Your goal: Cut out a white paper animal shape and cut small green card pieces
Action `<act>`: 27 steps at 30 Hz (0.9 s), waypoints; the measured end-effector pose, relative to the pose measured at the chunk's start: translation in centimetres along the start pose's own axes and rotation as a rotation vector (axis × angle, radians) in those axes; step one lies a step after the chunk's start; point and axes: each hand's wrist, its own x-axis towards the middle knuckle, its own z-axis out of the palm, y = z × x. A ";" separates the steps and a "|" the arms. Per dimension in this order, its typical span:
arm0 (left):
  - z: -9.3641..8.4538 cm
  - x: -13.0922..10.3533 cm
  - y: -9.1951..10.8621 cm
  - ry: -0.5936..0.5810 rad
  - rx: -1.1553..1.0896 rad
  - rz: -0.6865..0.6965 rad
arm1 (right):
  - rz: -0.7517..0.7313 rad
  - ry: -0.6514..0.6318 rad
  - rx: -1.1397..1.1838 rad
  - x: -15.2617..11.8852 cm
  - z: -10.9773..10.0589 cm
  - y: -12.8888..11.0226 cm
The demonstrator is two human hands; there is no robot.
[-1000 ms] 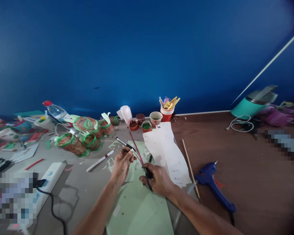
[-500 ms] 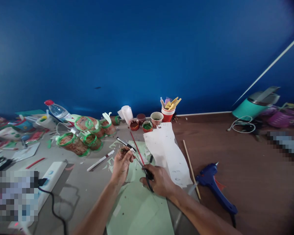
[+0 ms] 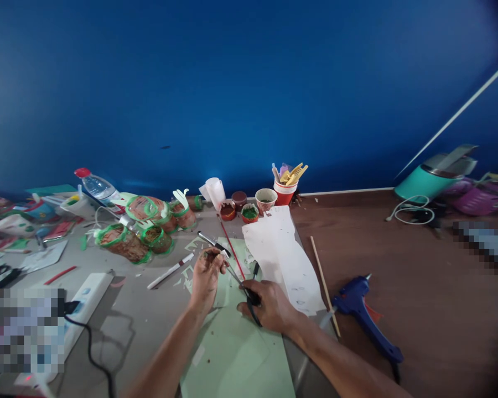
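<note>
My left hand pinches a small white piece of paper between thumb and fingers. Black-handled scissors are gripped in my right hand, their blades pointing up and left to the paper piece. Whether the blades are apart or together is too small to tell. Both hands are above a light green sheet. Just beyond them lie a thin red stick and a black-and-silver pen. A white marker lies left of my left hand.
A torn white sheet lies beyond my right hand. Farther right are a wooden stick and a blue glue gun. Paint cups line the back; green-rimmed brown pots and a power strip are left.
Hardly anything differs. Both hands keep their places, with the scissors at the small paper piece; the view has shifted very slightly.
</note>
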 end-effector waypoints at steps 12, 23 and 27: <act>0.3 -0.3 0.6 0.001 -0.012 0.000 | 0.049 0.010 0.015 0.2 0.1 -0.2; 0.1 -1.0 -0.5 -0.084 0.062 -0.035 | 0.090 0.026 0.094 0.3 0.2 -0.4; 0.4 -1.1 -0.7 -0.092 0.014 -0.070 | 0.101 0.033 0.147 0.3 0.0 -0.5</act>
